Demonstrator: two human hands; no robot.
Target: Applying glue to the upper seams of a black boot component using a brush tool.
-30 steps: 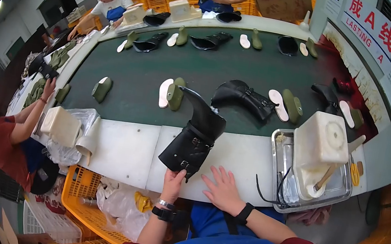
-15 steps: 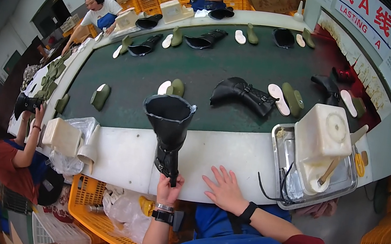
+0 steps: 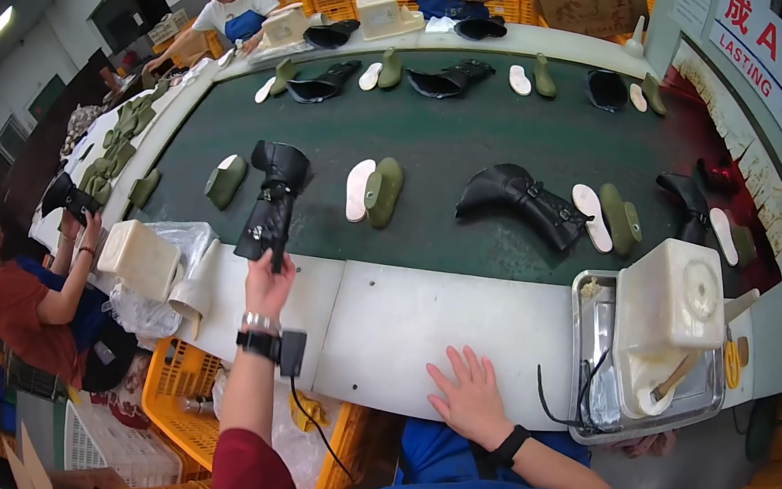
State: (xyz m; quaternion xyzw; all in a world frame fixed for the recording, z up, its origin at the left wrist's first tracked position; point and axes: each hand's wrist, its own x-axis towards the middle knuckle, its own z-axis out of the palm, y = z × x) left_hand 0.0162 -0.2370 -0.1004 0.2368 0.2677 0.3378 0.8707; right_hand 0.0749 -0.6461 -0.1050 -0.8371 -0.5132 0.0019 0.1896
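A black boot upper [image 3: 272, 201] with straps hangs over the edge of the green belt, its wide shaft end pointing away from me. My left hand [image 3: 268, 285] is closed on its near end; the exact finger grip is partly hidden. My right hand [image 3: 470, 390] lies flat on the white ledge [image 3: 429, 326], fingers spread, holding nothing. Just right of the held boot, a white insole [image 3: 359, 189] and a green shoe last [image 3: 382, 193] lie on the belt. Another last with an insole [image 3: 224, 181] lies to its left. Farther right lies another black boot [image 3: 523, 207].
A metal tray [image 3: 578, 328] on the right holds a cream plastic container [image 3: 671, 297] and a black cord. Yellow-handled scissors [image 3: 731, 364] lie beside it. At left stands another cream container [image 3: 139, 254]. An orange crate [image 3: 173, 414] sits below the ledge. Several co-workers handle boots around the belt.
My left hand has moved left and forward, carrying the boot from over the ledge toward the belt. My right hand stays flat on the ledge. The view has shifted slightly.
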